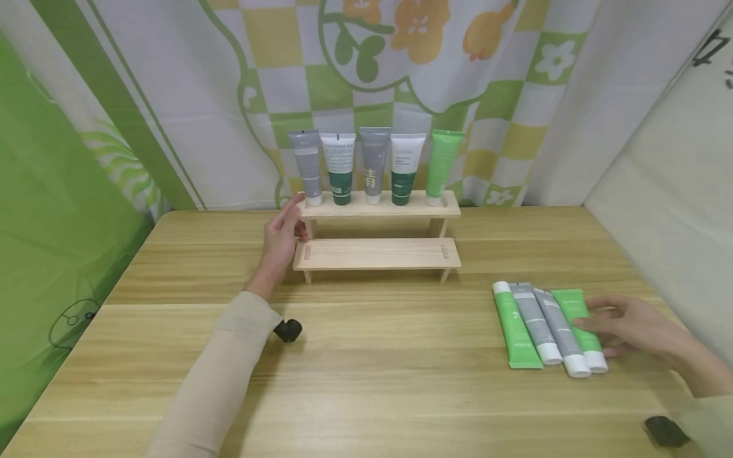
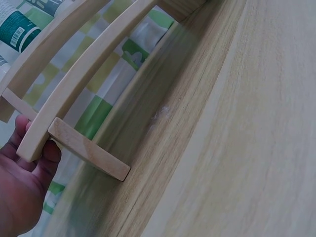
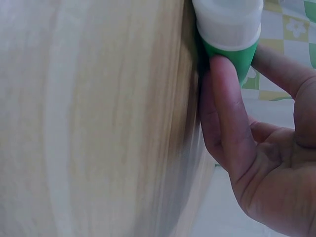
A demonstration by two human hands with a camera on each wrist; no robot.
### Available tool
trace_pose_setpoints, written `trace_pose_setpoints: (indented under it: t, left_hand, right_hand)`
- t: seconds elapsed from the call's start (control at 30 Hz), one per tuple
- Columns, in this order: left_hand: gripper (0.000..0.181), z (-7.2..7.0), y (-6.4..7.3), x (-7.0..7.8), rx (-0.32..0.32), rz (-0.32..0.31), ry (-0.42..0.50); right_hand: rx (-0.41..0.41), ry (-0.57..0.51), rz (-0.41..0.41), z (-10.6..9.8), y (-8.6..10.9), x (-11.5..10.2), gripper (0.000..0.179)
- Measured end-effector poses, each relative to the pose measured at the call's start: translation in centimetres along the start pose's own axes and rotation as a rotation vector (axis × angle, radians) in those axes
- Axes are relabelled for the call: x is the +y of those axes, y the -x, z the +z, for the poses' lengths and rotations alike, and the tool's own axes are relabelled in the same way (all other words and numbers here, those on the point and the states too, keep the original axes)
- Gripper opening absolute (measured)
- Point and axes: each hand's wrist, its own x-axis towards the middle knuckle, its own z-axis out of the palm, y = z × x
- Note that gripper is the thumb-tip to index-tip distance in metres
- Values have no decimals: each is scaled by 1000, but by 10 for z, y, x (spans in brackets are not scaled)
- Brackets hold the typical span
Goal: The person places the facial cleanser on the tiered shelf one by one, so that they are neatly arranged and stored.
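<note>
While the left hand [image 1: 279,238] is gripping the left end of the wooden stand [image 1: 366,247], its fingers are curling round the board of the lower shelf [image 1: 378,256], and one fingertip is resting at the left end of the upper shelf [image 1: 355,209]. Over on the right side of the table [image 1: 366,381], the right hand [image 1: 638,327] is pinching a green tube [image 1: 590,342] narrowly, its thumb lying over the top and its other fingers pressing against the side, close to the white cap [image 3: 229,19]. This tube is lying flat at the right end of a row of four, well apart from the stand. Just beside it, two gray tubes [image 1: 558,327] are lying next to each other, their caps pointing toward the person, and at the left end of the row another green tube [image 1: 518,331] is lying the opposite way, its cap pointing toward the curtain [image 1: 326,86]. On the upper shelf, five tubes are standing upright on their caps: from left to right, a gray one [image 1: 308,165], a white-and-green one [image 1: 339,166], another gray one [image 1: 374,159], a second white-and-green one [image 1: 404,166] and a bright green one [image 1: 442,164]. Behind them, the patterned curtain is hanging.
</note>
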Motion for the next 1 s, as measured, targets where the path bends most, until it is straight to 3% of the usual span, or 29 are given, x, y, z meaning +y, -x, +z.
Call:
trace_pose_setpoints:
  t: [0.23, 0.5, 1.0]
  left_hand:
    - [39, -1, 1, 0, 7, 14, 0]
    - [38, 1, 2, 0, 6, 1, 6]
    - [37, 1, 2, -1, 2, 13, -19]
  right_hand:
    - [-11, -17, 20, -2, -2, -4, 78]
    - [-27, -16, -10, -1, 0, -2, 74]
    - [7, -26, -10, -2, 0, 1, 80]
